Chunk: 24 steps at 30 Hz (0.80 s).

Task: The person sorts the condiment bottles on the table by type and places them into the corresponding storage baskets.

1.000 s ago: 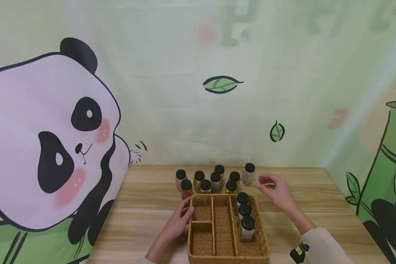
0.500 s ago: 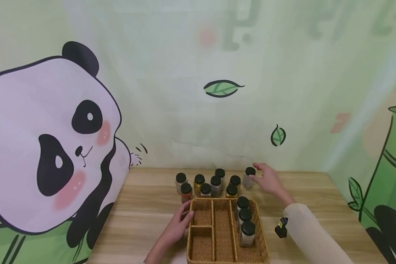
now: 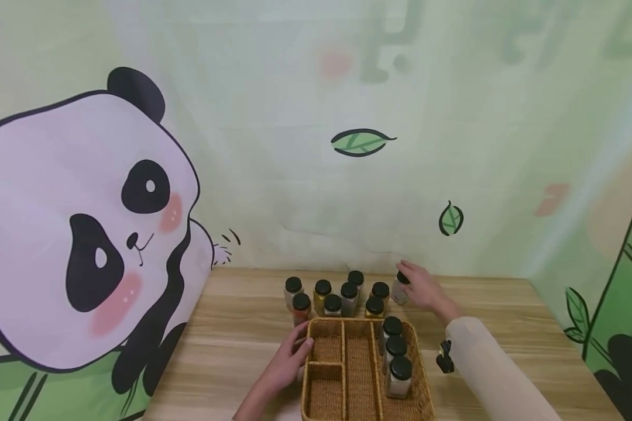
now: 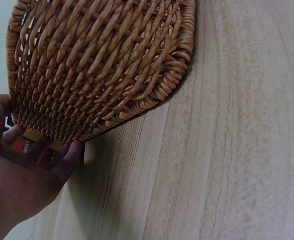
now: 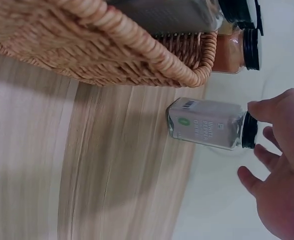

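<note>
Wicker basket (image 3: 359,380) in the left hand (image 3: 282,365), pale grey jar (image 5: 206,124) under the right hand (image 3: 423,287).
Three black-capped jars (image 3: 399,383) line the basket's right compartment; the left thumb and fingers grip its far left corner. Eight loose jars (image 3: 332,305) cluster on the table (image 3: 232,339) just beyond. Right of them stands the grey jar, partly spread right fingers touching its cap; whether they pinch it, I cannot tell. A second ago that hand was apart from it.
</note>
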Each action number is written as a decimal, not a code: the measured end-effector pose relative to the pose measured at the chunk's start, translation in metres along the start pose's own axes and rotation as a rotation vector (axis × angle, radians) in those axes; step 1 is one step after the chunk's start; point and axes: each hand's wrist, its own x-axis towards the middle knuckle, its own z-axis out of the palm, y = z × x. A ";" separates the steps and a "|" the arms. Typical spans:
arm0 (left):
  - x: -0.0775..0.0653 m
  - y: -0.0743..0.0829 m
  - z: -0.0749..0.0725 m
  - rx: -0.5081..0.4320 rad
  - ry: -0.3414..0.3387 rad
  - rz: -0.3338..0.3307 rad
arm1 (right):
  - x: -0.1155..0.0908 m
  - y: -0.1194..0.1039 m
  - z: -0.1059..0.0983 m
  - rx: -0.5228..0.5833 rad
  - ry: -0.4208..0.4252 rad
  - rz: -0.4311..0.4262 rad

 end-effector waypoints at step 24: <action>0.001 -0.001 0.001 0.010 0.005 0.021 | -0.027 0.006 -0.001 -0.029 0.023 0.122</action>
